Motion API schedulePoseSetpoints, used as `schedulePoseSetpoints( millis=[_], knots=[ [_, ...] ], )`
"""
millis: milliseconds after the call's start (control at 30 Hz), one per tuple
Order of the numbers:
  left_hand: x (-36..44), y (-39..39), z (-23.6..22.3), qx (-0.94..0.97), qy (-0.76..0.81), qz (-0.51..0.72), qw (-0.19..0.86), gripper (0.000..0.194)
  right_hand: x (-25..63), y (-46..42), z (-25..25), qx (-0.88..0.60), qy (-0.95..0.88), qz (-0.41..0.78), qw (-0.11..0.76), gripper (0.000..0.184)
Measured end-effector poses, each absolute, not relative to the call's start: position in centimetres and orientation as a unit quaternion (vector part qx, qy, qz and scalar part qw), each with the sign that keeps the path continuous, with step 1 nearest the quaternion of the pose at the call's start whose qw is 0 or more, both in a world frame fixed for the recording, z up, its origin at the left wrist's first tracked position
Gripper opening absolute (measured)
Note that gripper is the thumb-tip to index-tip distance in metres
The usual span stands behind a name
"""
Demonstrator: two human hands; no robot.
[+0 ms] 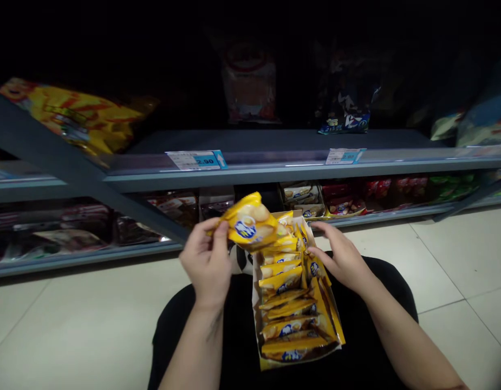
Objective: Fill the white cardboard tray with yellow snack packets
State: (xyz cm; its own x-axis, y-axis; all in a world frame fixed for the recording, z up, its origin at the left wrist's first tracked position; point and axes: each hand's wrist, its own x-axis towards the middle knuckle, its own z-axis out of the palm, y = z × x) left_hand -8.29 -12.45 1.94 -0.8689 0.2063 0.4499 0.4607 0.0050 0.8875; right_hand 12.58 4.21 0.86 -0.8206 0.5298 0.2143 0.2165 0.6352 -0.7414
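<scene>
A yellow snack packet (252, 222) with a blue logo is pinched by its left edge between the thumb and fingers of my left hand (207, 260), raised over the far end of an open cardboard box (256, 309). Upright rows of similar yellow packets (288, 311) fill the box, and more stand sideways along its right wall. The box lies on or between my black-clad legs (185, 336). At the box's far right side, my right hand (342, 254) rests with thumb and fingers apart, its thumb tip touching the packets or the rim.
Ahead runs a grey shelf (270, 176) with price tags (197, 160), a yellow bag (83, 116) and a dark blue bag (347, 108). Below it, the bottom shelf holds a box of pale packets (303, 197), red packets (343, 203) and dark packs (71, 233). Tiled floor (91, 319) surrounds me.
</scene>
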Motion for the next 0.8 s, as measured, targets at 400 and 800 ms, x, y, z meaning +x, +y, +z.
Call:
schedulePoseSetpoints(
  millis=[400,800],
  knots=[
    [-10.6,-7.4,-4.5,-0.478,-0.770,-0.415,-0.084,0.017,14.4,5.3,-6.8,-0.368,-0.767,0.476,0.221,0.055],
    [-10.7,-8.1,-5.4,-0.432,-0.805,-0.367,-0.176,0.023,13.8,4.8,-7.3,-0.374,-0.751,0.516,0.174,0.058]
  ],
)
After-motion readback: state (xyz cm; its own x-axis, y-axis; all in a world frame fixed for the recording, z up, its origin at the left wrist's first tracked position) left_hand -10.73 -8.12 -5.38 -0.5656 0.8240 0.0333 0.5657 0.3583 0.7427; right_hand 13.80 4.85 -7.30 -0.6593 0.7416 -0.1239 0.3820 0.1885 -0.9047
